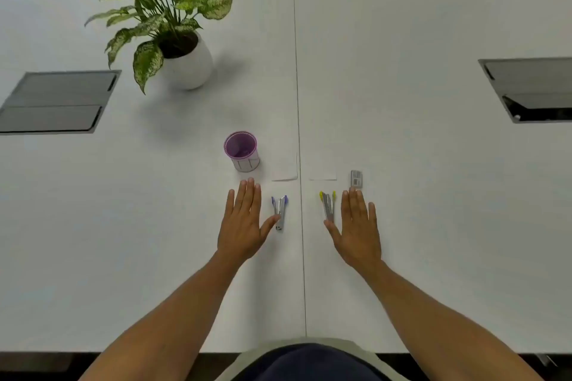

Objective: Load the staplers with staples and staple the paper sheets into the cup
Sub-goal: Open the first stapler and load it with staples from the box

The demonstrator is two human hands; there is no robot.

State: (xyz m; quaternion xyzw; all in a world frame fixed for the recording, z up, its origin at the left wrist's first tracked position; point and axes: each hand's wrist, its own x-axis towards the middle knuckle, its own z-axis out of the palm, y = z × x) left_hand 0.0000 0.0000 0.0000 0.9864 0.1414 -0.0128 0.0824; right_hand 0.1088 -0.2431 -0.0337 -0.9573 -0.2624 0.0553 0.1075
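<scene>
A purple-rimmed cup (241,151) stands upright on the white table (433,226). A blue stapler (280,211) and a yellow stapler (328,206) lie side by side in front of me. Two white paper sheets lie beyond them, one paper sheet (284,169) left of the table seam and one paper sheet (322,173) right of it. A small staple box (356,178) lies at the right. My left hand (243,224) lies flat, its thumb at the blue stapler. My right hand (357,226) lies flat beside the yellow stapler, fingertips near the box.
A potted plant (182,59) in a white pot stands at the back left. Two grey cable hatches are set into the table, one hatch (55,100) at the left and one hatch (532,90) at the right. Dark chairs stand beyond the far edge.
</scene>
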